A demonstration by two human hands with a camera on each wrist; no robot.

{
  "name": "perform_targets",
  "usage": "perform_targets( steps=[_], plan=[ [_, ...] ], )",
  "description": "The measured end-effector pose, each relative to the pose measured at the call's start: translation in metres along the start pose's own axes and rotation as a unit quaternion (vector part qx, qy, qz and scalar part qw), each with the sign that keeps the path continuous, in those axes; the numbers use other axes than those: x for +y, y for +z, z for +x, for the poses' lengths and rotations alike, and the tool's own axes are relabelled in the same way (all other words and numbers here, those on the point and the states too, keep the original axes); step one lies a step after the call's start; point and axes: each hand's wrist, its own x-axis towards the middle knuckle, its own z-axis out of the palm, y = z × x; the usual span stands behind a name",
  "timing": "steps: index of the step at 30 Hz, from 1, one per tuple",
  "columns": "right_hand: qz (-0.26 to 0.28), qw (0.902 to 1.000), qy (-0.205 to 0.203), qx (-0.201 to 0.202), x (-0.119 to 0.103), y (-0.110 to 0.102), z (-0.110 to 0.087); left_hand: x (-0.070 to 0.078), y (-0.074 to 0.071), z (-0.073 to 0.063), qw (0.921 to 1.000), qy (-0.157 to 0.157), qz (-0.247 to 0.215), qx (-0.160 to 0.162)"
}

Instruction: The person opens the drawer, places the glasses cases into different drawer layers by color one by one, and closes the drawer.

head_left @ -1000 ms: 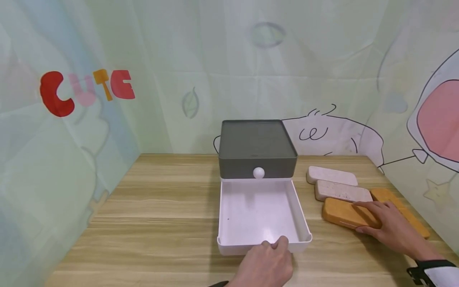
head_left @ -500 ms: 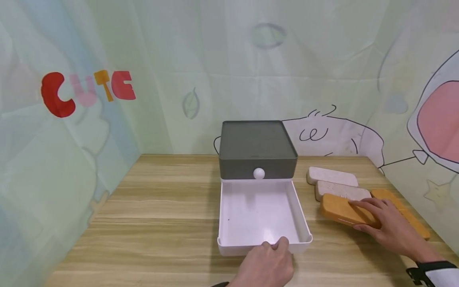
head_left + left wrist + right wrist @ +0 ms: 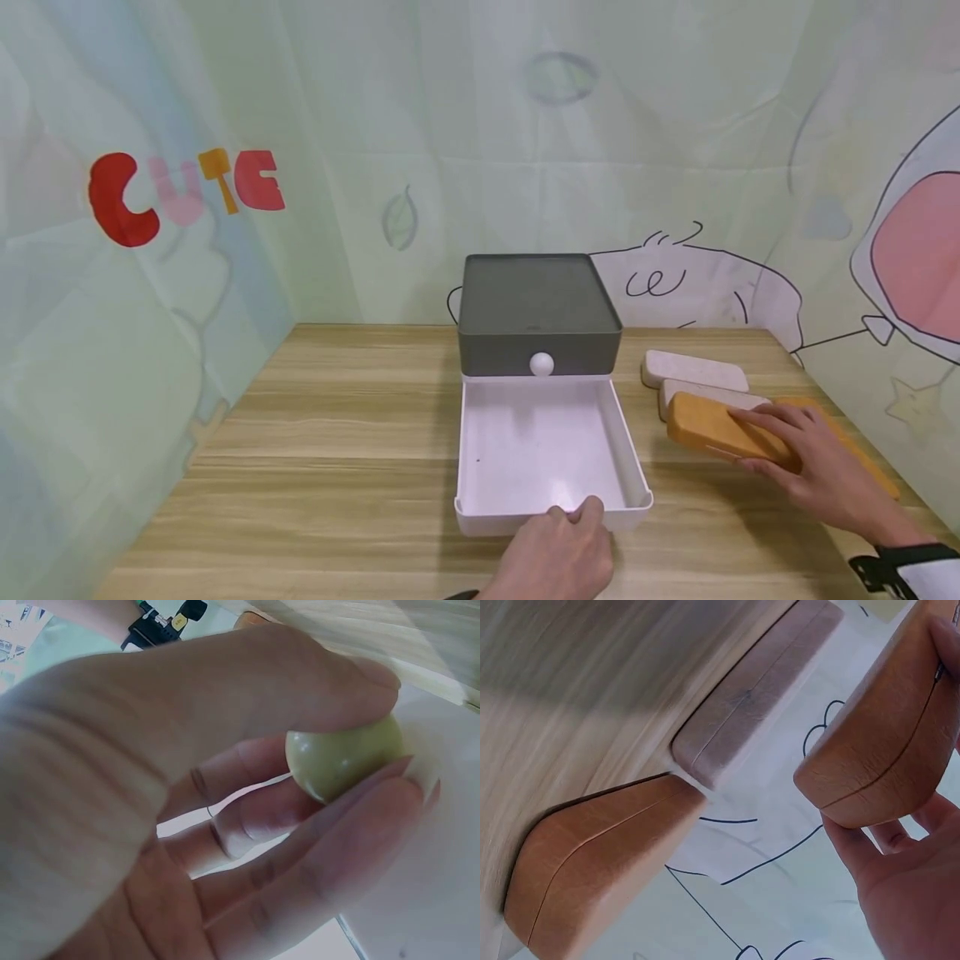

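Observation:
My left hand (image 3: 555, 550) is at the front of a pulled-out white drawer (image 3: 540, 450). In the left wrist view its thumb and fingers pinch the drawer's round knob (image 3: 341, 761). Over at the right, my right hand (image 3: 821, 475) grips an orange glasses case (image 3: 720, 425) by its near end, thumb below and fingers over the top. The case is raised off the table and tilted, its left end higher. In the right wrist view the held case (image 3: 885, 742) has a seam along its side and looks closed. The drawer holds no case.
A dark grey drawer unit (image 3: 540, 292) with a white knob (image 3: 542, 364) stands behind the drawer. Two pale pinkish glasses cases, the rear one (image 3: 693, 369) and the front one (image 3: 686, 390), lie right of it. Another orange case (image 3: 873, 467) lies by the right curtain.
My right hand has lifted the orange glasses case off the table and tilted it, so it covers more of the pale case behind. My left hand stays on the drawer knob.

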Motion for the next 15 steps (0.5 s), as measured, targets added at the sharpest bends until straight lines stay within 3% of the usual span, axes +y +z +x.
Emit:
perform_targets(
  steps=[15],
  plan=[
    [0.0,0.998,-0.032,0.054,-0.014,-0.007,0.01,0.0,0.0,-0.001,0.9999,-0.003,0.008,0.005]
  ],
)
